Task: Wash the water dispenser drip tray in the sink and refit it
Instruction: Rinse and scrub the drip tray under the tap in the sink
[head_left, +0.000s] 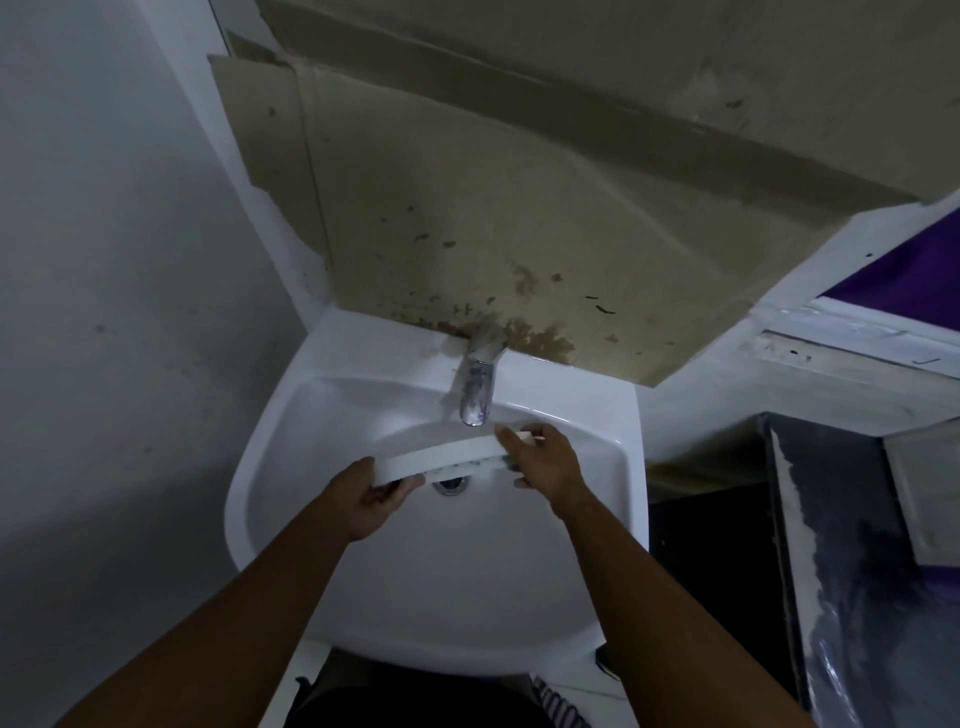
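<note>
There is one view only, taken from the person's head and aimed forward and steeply down. It looks along both forearms, which enter from the bottom edge and meet near the middle of the frame. The left hand (376, 496) and right hand (545, 460) sit close to the lens, their grip on the tray (441, 457) almost centred. Just beyond the grip is the tap (478, 384); below and around it spreads the sink (291, 415). The wide angle bends the walls at the edges.
</note>
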